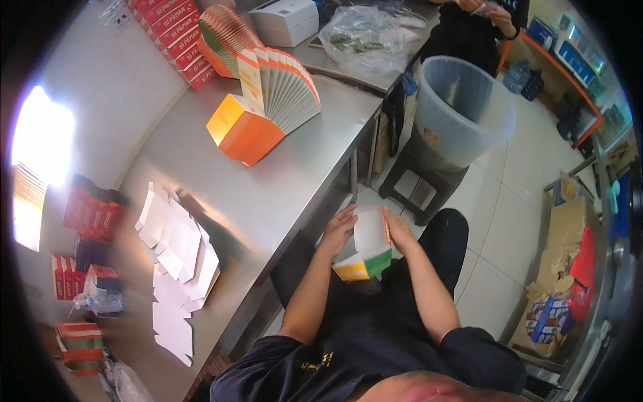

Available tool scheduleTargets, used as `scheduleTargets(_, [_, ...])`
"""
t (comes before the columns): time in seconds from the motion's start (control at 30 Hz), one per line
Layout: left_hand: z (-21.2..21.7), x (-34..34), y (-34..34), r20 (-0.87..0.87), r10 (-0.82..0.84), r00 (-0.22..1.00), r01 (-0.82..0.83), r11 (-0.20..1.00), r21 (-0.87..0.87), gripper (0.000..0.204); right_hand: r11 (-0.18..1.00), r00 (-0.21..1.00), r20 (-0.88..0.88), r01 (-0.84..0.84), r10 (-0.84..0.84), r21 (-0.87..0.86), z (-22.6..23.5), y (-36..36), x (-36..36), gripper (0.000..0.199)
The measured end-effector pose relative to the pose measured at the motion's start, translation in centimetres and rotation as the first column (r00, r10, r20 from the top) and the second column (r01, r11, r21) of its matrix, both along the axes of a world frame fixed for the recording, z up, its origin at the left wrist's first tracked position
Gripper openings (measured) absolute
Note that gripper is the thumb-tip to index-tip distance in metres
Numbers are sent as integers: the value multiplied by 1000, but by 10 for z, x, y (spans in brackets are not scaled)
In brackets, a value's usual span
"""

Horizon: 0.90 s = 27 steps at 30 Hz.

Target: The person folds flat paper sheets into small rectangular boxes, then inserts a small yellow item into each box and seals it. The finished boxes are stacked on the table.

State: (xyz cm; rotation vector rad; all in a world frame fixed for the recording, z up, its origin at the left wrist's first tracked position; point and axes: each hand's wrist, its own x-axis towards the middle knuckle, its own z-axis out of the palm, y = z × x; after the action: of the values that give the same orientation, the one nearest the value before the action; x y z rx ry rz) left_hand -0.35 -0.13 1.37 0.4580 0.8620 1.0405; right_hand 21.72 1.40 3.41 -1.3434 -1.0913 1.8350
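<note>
Both my hands clamp a white carton (370,242) over my lap, left hand (337,230) and right hand (400,231) pressing its sides; orange, yellow, green edges. Table (281,181) left, bucket (462,107) ahead, white flats (177,254) far left.

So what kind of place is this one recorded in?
Most likely a small packing workshop: a steel worktable carries a fanned stack of flat orange cartons and white paper sheets, and both hands, left hand and right hand, hold a carton.
</note>
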Motion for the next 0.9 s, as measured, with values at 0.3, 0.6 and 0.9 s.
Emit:
scheduleTargets(0.3, [-2, 6, -4, -170, 20, 985, -18, 1000, 13, 42, 1000, 992, -129, -13, 12, -9, 0, -5, -18, 46])
scheduleTargets(0.6, [-10, 15, -3, -288, 179, 941, -186, 983, 5, 34, 991, 992, 42, 113, -116, 67, -9, -13, -37, 46])
scheduleTargets(0.9, [-1, 20, -12, -442, -250, 861, 202, 967, -154, 48, 947, 940, 174, 259, -292, 190, -6, -7, -20, 47])
